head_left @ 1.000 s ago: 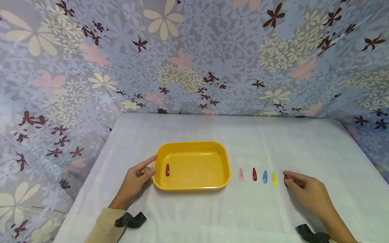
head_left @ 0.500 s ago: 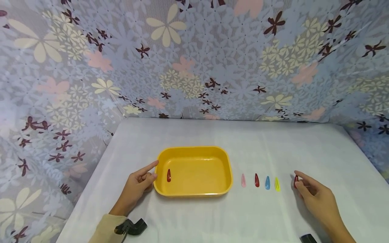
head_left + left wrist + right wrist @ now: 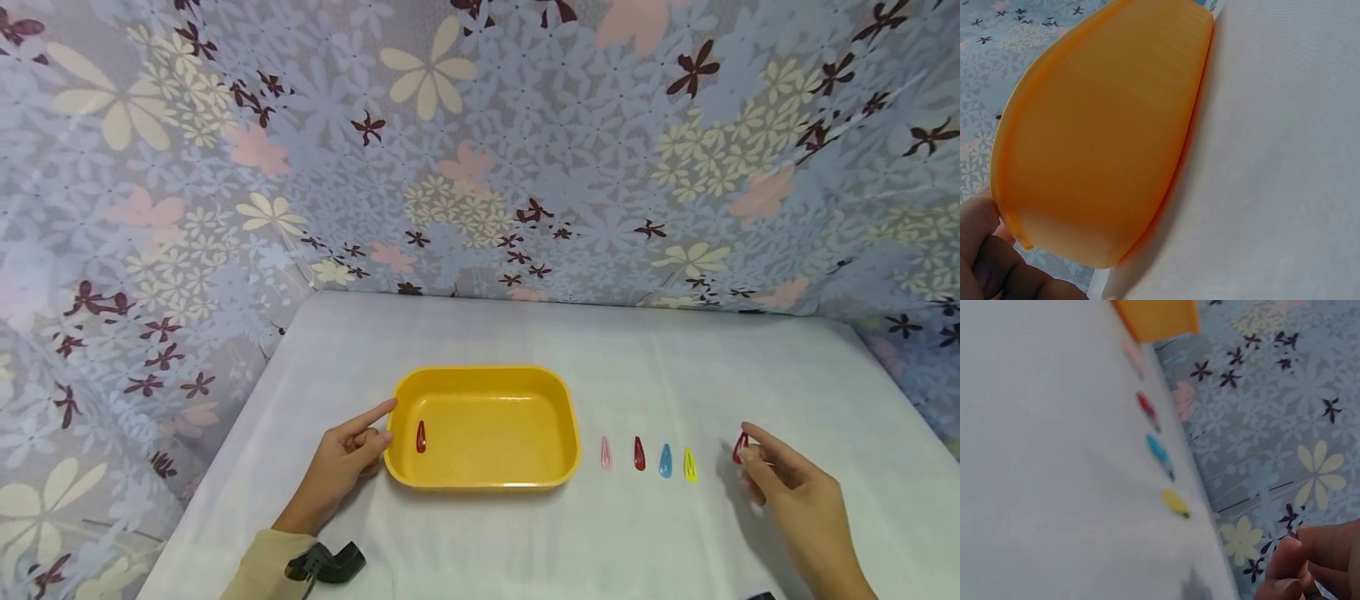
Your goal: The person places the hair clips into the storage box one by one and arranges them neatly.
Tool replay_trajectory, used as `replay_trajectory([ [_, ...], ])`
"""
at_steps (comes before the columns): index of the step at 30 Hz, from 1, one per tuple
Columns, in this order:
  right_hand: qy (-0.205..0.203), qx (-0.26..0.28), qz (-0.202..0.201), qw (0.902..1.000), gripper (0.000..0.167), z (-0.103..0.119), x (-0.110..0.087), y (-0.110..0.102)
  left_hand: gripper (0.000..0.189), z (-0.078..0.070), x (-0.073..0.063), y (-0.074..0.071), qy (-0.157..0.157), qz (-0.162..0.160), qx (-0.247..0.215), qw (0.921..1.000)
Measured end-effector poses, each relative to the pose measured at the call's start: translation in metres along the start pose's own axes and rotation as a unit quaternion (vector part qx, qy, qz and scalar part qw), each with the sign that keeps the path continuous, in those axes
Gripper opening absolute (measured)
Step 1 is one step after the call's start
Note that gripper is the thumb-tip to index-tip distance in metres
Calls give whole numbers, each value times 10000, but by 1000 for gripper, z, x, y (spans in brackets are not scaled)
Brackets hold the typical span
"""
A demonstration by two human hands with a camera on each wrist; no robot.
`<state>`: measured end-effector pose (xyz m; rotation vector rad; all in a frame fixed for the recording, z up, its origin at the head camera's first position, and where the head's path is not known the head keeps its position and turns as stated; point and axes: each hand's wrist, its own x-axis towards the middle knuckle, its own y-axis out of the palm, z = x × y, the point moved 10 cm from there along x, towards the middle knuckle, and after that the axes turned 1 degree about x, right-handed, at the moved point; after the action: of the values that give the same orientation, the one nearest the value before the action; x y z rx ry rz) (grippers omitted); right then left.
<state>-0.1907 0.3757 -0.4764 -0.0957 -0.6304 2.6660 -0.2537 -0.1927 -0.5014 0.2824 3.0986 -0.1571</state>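
Observation:
My left hand (image 3: 341, 462) stretches its index finger to the left rim of the yellow tray (image 3: 480, 486), the thumb touching the rim a little nearer; its other fingers are bent. A red hair clip (image 3: 421, 437) lies inside the tray at its left. Between thumb and index finger, my right hand (image 3: 806, 500) pinches another red hair clip (image 3: 739, 450) over the white cloth at the right. To the right of the tray, a row holds a pink hair clip (image 3: 606, 453), a red hair clip (image 3: 639, 453), a blue hair clip (image 3: 666, 461) and a yellow hair clip (image 3: 690, 465).
White cloth (image 3: 480, 550) covers the table. Flowered fabric (image 3: 570, 167) rises behind the table and along both sides. A black strap mount (image 3: 326, 563) sits on the left wrist, over a beige sleeve.
My right hand has picked up the red hair clip from the right end of the row and moved right with it. The left hand stays at the tray's rim; the head view shifts slightly.

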Motion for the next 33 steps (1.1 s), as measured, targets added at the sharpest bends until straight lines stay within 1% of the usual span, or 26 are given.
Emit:
replay_trajectory([
  [1, 35, 348, 20, 9994, 51, 1, 0, 0, 53, 0, 0, -1, -13, -18, 38, 10000],
  [3, 60, 1080, 67, 9941, 50, 3, 0, 1, 53, 1, 0, -2, -37, -50, 97, 9999],
  [6, 114, 1969, 126, 9803, 48, 5, -2, 5, 52, 1, 1, -2, -60, -62, 173, 9998],
  [7, 121, 2187, 134, 9756, 48, 7, -3, 6, 52, 1, 1, -2, -72, -56, 159, 9998],
  [9, 98, 2388, 123, 9709, 50, 10, -5, 7, 53, 2, 1, -2, -98, -51, 118, 9999],
  [12, 32, 2509, 142, 9679, 53, 19, -7, 10, 54, 2, 1, 0, -78, -23, 47, 10000],
  [15, -32, 2499, 253, 9679, 53, 29, -7, 13, 53, 1, 0, 0, -15, 0, -15, 10000],
  [19, -204, 2355, 505, 9703, 49, 43, -7, 19, 53, 0, 0, -1, 21, -5, -15, 10000],
  [25, -401, 2029, 781, 9753, 47, 63, -7, 25, 53, -1, 3, -1, 37, -19, 170, 9998],
  [27, -470, 1956, 974, 9747, 46, 71, -8, 30, 53, 0, 3, -2, 1, -25, 114, 9999],
  [29, -552, 1955, 1228, 9714, 46, 81, -11, 39, 53, 1, 2, -2, -41, -35, 45, 10000],
  [31, -624, 1815, 1485, 9701, 45, 91, -14, 49, 54, 1, 1, -2, -61, -41, -11, 10000],
  [33, -654, 1567, 1679, 9711, 46, 99, -16, 60, 54, 0, 1, -2, -40, -47, 12, 10000],
])
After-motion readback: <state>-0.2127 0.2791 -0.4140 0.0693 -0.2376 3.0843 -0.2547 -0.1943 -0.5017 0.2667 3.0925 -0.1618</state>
